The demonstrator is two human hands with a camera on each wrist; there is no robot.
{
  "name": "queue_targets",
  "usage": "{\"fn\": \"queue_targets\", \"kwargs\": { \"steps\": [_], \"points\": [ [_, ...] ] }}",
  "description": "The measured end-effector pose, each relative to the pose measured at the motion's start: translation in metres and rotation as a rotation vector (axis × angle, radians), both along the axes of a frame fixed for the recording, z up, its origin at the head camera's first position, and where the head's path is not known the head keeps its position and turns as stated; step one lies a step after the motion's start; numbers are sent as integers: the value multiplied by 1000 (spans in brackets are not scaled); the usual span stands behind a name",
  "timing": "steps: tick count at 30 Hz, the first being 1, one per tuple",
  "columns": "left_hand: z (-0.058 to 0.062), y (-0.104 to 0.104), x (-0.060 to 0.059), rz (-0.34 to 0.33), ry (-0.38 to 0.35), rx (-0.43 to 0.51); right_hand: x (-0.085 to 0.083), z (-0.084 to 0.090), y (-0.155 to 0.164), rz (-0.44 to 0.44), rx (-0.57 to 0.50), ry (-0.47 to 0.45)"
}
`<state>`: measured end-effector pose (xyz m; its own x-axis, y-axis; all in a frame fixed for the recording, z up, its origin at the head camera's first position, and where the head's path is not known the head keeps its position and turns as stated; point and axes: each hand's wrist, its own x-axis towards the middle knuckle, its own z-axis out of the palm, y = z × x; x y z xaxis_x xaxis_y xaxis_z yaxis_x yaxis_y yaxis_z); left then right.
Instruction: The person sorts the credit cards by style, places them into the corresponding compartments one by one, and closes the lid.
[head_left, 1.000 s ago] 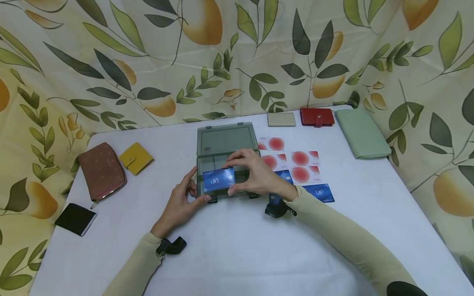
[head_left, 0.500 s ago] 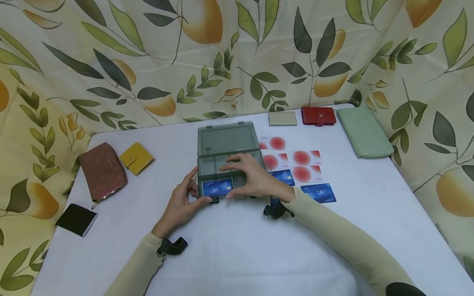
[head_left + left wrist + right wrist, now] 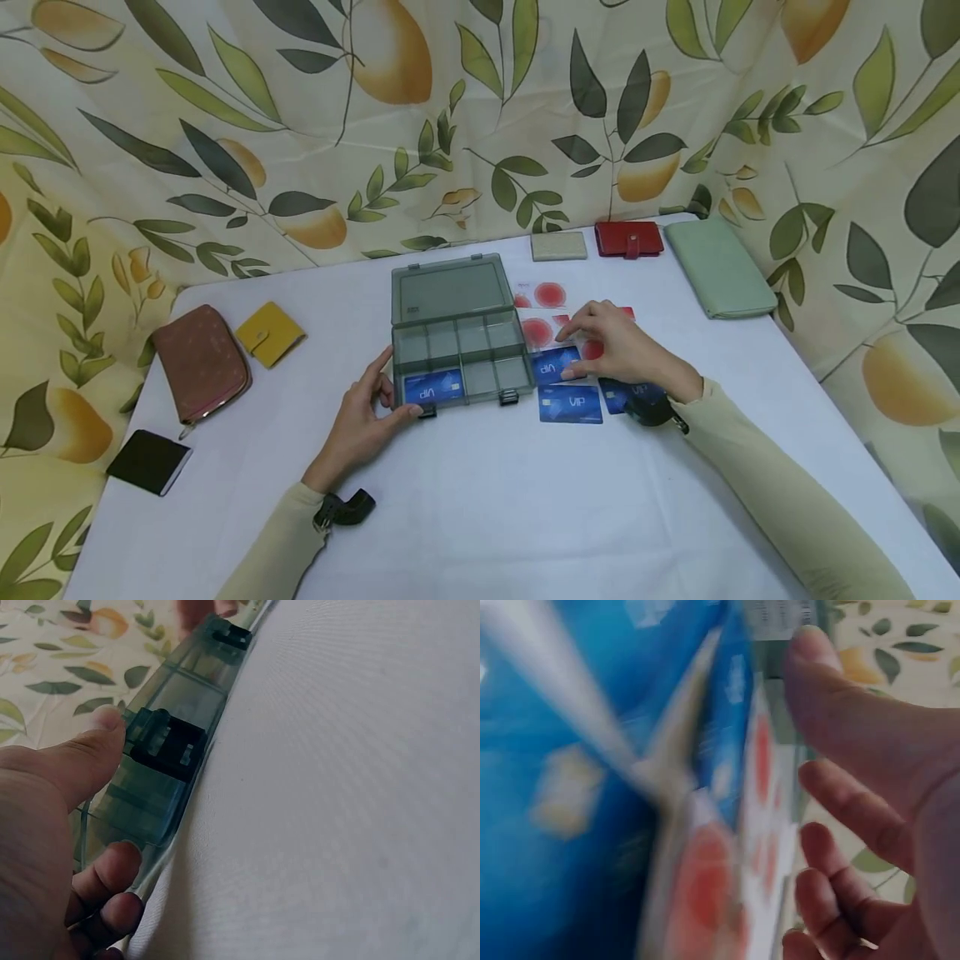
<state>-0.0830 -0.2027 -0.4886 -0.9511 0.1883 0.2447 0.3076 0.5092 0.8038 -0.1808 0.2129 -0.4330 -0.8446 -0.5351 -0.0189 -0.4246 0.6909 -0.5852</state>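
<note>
My two hands work over a white tablecloth (image 3: 465, 517), seen from above. My left hand (image 3: 356, 435) holds the near left corner of a clear grey-green plastic box (image 3: 486, 395), thumb on the front edge beside a black latch (image 3: 169, 744), fingers bent against the left side. The box's lid (image 3: 450, 287) is laid back, away from me. In its front left compartment lies a blue VIP card (image 3: 433, 387), flat.

My right hand (image 3: 628, 348) is just right of the box, palm down, thumb and fingers parted with nothing between them. They are at a second blue card (image 3: 551, 367); I cannot tell whether they touch it. A third blue card (image 3: 570, 405) lies nearer me, and a fourth blue card (image 3: 613, 395) is partly hidden by my wrist camera (image 3: 649, 408). Behind them are white cards with red circles (image 3: 537, 332), some covered by my hand.

At far left sit brown (image 3: 202, 362), yellow (image 3: 270, 334) and black wallets (image 3: 148, 460); at back right, a red wallet (image 3: 628, 239) and a pale green one (image 3: 720, 267).
</note>
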Motion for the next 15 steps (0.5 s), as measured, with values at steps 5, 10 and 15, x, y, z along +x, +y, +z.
{"fn": "queue_targets", "kwargs": {
  "steps": [5, 10, 15],
  "points": [
    [-2, -3, 1, 2, -16, 9, 5, -12, 9, 26, 70, -15],
    [-4, -4, 1, -1, -11, 22, 3, -13, 7, 49, 80, 9],
    [-3, -2, 0, 1, -22, 13, -1, -10, 5, 79, 60, -4]
  ]
}}
